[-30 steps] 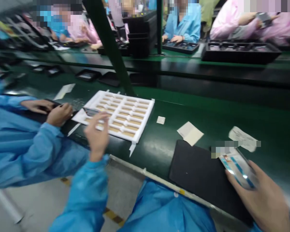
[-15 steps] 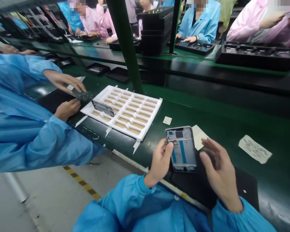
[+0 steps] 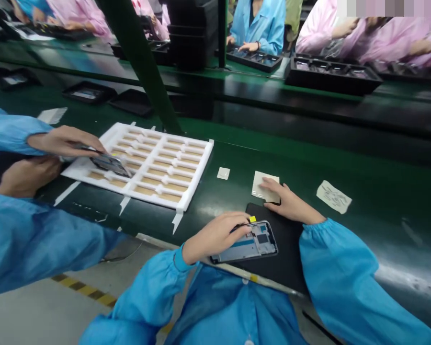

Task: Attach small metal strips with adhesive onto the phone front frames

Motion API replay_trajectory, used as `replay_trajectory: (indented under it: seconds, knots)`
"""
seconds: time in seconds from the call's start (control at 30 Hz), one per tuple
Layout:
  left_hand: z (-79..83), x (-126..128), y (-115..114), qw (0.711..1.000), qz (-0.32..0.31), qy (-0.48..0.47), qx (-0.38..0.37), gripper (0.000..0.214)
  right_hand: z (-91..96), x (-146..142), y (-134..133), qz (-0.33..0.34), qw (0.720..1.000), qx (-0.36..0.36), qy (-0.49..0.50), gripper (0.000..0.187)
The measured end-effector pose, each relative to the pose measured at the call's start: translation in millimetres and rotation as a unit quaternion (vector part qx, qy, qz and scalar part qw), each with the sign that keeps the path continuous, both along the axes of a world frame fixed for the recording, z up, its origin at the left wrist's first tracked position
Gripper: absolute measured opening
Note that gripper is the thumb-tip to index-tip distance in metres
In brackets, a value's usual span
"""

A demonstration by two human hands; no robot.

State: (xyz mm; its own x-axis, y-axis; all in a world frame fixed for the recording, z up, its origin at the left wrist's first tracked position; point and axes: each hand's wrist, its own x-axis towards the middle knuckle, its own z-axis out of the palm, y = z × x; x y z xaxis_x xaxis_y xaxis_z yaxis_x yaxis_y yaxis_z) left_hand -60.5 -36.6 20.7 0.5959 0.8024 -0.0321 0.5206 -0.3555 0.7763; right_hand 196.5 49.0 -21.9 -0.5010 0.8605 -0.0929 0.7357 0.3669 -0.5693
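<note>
So the phone frame (image 3: 249, 244) is over the black mat (image 3: 283, 268) at the near edge of the bench, inner side up, blue strips showing. It's lying at a slant, and the lower left corner pokes out past the mat. The left hand (image 3: 219, 235) is on it, fingers bent and close together over the far long edge, thumb reaching across the inside. Can't tell how firmly it's gripping. There's a little yellow tab (image 3: 252, 219) right by those fingertips; can't tell if it's being pinched.

The right hand (image 3: 290, 203) is just past the mat with its fingers spread, fingertips over a cream sheet (image 3: 258, 191), thumb well apart from the index finger.

Around that: a small white square (image 3: 223, 173) to the left of the sheet, and a scribbled-on paper (image 3: 334, 197) off to the right. Further left is a white slotted tray (image 3: 197, 182) taped to the green bench (image 3: 233, 153), where a co-worker's hand (image 3: 66, 140) has another phone frame (image 3: 111, 165) tilted at the slots.
</note>
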Motion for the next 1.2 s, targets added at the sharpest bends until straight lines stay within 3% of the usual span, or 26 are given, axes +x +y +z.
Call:
replay_trajectory:
  seconds: [0.13,0.27,0.5,0.8,1.03,1.13,1.2]
  knots:
    - [-5.3,9,19,0.997,-0.047,0.061,0.031,0.025,2.7,-4,-1,-0.039,0.996,0.051,0.064,0.031]
    - [-13.6,15,37,0.991,-0.089,0.097,-0.006,0.028,1.5,-13,-4,-0.063,0.984,0.134,0.099,0.013]
    - [-32.9,16,50,0.989,-0.113,0.088,-0.03,0.035,1.3,-23,-3,-0.057,0.996,0.062,0.019,0.007]
    - [-26.1,21,51,0.986,-0.115,0.096,-0.072,0.032,-0.1,-31,-8,-0.068,0.993,0.067,-0.064,0.01]
    - [-31.5,22,48,0.987,-0.114,0.093,-0.058,0.033,-7.8,-18,1,-0.082,0.989,-0.008,0.119,0.017]
    - [-33.1,22,48,0.989,-0.109,0.082,-0.051,0.032,-2.9,-16,-1,-0.136,0.963,-0.032,0.23,0.027]
    - [-29.9,22,45,0.991,-0.104,0.077,-0.043,0.029,5.1,-16,-6,-0.194,0.93,-0.025,0.312,0.031]
